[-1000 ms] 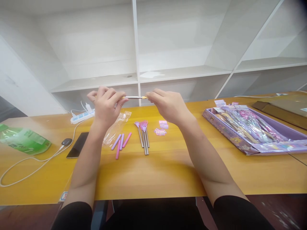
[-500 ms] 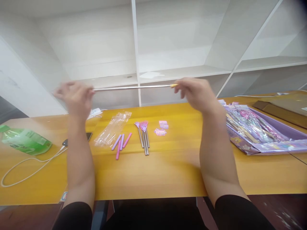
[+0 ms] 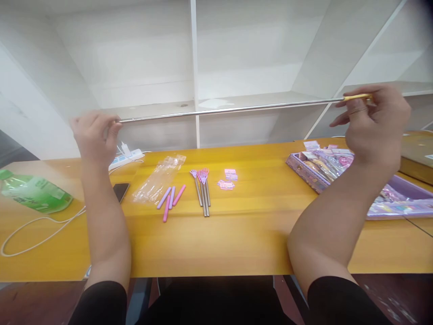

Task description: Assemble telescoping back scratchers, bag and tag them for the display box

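Note:
Held up above the table, a long thin telescopic back scratcher (image 3: 230, 109) stretches between my two hands, its metal rod slanting slightly up to the right. My left hand (image 3: 96, 135) pinches the rod's left end. My right hand (image 3: 377, 119) grips the yellow end, and the fingers partly cover it. Below on the table lie several more back scratchers (image 3: 203, 189) with pink and purple claw heads and metal rods. Left of them are several pink and purple handle tubes (image 3: 171, 201), loose from any rod. Small printed cards (image 3: 228, 178) lie to the right.
Clear plastic bags (image 3: 158, 180) lie left of centre. A purple box (image 3: 304, 174) of bagged items stands at right, beside a brown carton (image 3: 417, 153). At left are a green bottle (image 3: 37, 194), a phone (image 3: 121, 192), a power strip (image 3: 126, 159) and a white cable (image 3: 27, 220). White shelves (image 3: 135, 58) rise behind.
My right hand has moved far to the right and slightly up, drawing the rod out much longer. My left hand stays near its place, still at the left end.

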`<state>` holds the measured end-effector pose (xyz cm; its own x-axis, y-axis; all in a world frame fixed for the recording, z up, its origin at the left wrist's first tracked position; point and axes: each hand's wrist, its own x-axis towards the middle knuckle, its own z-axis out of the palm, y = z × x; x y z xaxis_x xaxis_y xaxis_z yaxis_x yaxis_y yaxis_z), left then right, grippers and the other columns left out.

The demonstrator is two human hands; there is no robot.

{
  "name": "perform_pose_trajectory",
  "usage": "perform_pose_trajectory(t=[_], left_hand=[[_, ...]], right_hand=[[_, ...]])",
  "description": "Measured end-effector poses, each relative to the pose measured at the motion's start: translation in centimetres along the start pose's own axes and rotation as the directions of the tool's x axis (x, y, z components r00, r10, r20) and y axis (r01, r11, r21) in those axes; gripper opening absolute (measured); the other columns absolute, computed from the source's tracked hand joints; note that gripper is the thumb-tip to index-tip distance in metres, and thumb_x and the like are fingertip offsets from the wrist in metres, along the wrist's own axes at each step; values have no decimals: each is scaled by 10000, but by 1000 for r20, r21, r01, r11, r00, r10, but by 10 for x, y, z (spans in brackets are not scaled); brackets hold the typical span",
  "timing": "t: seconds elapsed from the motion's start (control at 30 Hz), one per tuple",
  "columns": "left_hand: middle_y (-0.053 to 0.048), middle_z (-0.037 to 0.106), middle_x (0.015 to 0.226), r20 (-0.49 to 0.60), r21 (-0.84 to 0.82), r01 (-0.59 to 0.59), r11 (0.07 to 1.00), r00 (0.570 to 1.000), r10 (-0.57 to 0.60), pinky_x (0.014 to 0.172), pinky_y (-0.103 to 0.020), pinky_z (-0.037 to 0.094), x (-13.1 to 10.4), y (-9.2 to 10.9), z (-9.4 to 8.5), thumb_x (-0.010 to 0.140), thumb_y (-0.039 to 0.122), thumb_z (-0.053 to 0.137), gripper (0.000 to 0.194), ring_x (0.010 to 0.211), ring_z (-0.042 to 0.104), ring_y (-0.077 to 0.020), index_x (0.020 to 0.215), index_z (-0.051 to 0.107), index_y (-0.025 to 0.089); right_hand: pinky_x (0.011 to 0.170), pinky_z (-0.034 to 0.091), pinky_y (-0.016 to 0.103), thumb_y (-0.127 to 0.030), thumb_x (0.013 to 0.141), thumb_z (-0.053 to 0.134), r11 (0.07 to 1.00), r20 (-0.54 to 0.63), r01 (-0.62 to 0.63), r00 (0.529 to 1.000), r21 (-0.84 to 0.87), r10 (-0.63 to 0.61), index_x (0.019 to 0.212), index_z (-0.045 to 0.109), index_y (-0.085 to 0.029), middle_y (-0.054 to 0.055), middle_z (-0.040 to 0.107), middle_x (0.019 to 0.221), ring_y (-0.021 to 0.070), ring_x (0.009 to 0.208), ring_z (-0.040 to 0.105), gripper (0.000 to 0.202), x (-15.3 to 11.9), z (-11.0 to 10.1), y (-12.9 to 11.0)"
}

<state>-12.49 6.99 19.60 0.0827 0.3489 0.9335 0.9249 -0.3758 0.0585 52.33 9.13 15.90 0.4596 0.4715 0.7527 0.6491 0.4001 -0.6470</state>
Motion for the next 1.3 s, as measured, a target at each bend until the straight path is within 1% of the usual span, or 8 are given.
perform_pose_trajectory(t=[0.13, 0.27, 0.37, 0.5, 0.63, 0.87, 1.1, 1.3], left_hand=[[-21, 684, 908, 22, -10, -49, 999, 999, 49, 989, -492, 312, 0, 5, 4, 1024, 858, 443, 618, 935, 574, -270, 955, 715, 307], [-40, 693, 875, -42, 5, -76, 997, 996, 77, 937, -459, 294, 3, -2, 10, 1016, 851, 452, 659, 864, 528, -240, 942, 739, 263], [-31, 679, 823, -88, 23, -96, 995, 991, 98, 906, -438, 277, 7, -13, 13, 994, 883, 458, 706, 822, 508, -219, 910, 755, 247], [-18, 695, 825, -126, 37, -128, 991, 983, 132, 885, -423, 284, 8, -26, 13, 1001, 886, 491, 712, 812, 532, -204, 908, 789, 246], [-22, 708, 839, -150, 65, -141, 988, 977, 150, 874, -419, 295, 8, -36, 12, 989, 931, 467, 767, 824, 555, -204, 913, 810, 248], [-8, 725, 848, -139, 86, -155, 984, 976, 166, 866, -423, 295, 8, -37, 7, 1012, 878, 530, 693, 815, 568, -193, 913, 808, 251], [38, 745, 805, -106, 95, -232, 968, 965, 241, 786, -404, 305, 5, -20, -2, 1080, 721, 587, 529, 750, 584, -155, 911, 815, 275], [28, 743, 781, -108, 120, -258, 959, 957, 271, 774, -392, 306, 2, -15, -13, 1097, 683, 575, 516, 732, 598, -154, 905, 809, 265]], right_hand=[[552, 477, 335, 31, 983, 595, 999, -60, -8, 998, -46, 5, 1177, 791, -208, 98, 787, 993, 67, 533, 642, 365, 3, 0, 1], [583, 516, 280, -1, 1039, 547, 987, -24, 162, 987, 11, -162, 1233, 759, -196, 73, 767, 1069, 78, 594, 680, 348, -8, -5, -5], [542, 495, 272, -10, 1043, 560, 976, -58, 218, 974, 1, -217, 1149, 791, -199, 100, 754, 1154, 84, 565, 675, 317, -13, -6, -10], [517, 510, 315, -11, 969, 694, 963, -117, 254, 957, -92, -264, 1101, 883, -207, 150, 720, 1276, 114, 583, 659, 303, -11, -5, -13], [489, 506, 297, 118, 847, 729, 934, -183, 341, 916, -111, -356, 1093, 924, -226, 116, 761, 1091, 114, 589, 580, 465, -8, -3, -10], [546, 478, 328, 96, 767, 835, 895, -152, 131, 965, -425, -214, 1021, 934, -209, 100, 798, 947, 100, 545, 510, 409, 8, 7, -3], [559, 467, 345, 96, 702, 863, 881, -173, 25, 977, -473, -121, 940, 933, -215, 94, 800, 866, 91, 453, 470, 397, 18, 17, 2], [607, 437, 365, 40, 696, 869, 887, -152, 175, 953, -428, -261, 911, 928, -249, 78, 793, 787, 160, 526, 544, 365, 7, 14, 0]])
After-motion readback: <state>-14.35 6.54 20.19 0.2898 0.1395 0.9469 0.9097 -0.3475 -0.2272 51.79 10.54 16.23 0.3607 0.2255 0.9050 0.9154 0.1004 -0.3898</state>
